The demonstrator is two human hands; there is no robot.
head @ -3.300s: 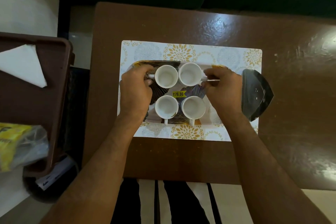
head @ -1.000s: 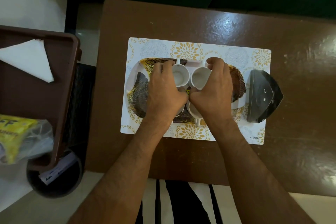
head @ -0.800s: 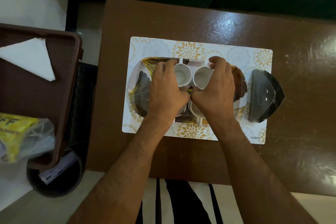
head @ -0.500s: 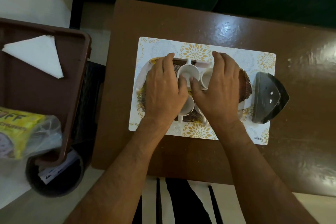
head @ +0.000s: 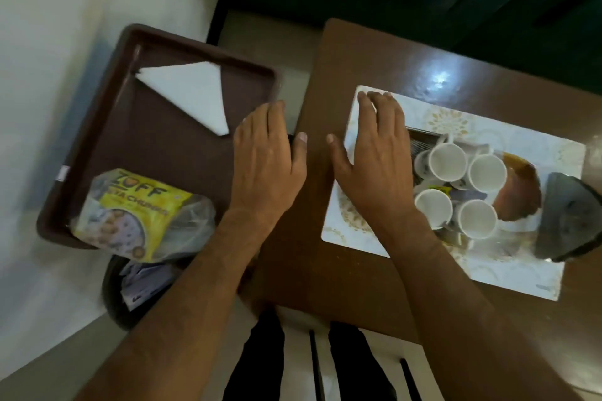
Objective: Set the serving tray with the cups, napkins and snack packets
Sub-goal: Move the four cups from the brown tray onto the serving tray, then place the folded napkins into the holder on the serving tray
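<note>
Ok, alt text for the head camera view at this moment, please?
Both hands are open and empty, the left hand over the edge of a brown tray holding a white napkin and a yellow snack packet, the right hand beside four white cups grouped on a patterned serving tray on the table.

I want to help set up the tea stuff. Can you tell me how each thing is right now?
Cups: four, upright, empty, grouped together on the patterned tray.
Patterned tray: on the placemat, holding the cups.
Napkin: folded in a triangle, lying in the brown tray.
Snack packet: sealed as far as I can tell, at the brown tray's near edge.
Left hand: open, empty.
Right hand: open, empty.
</note>
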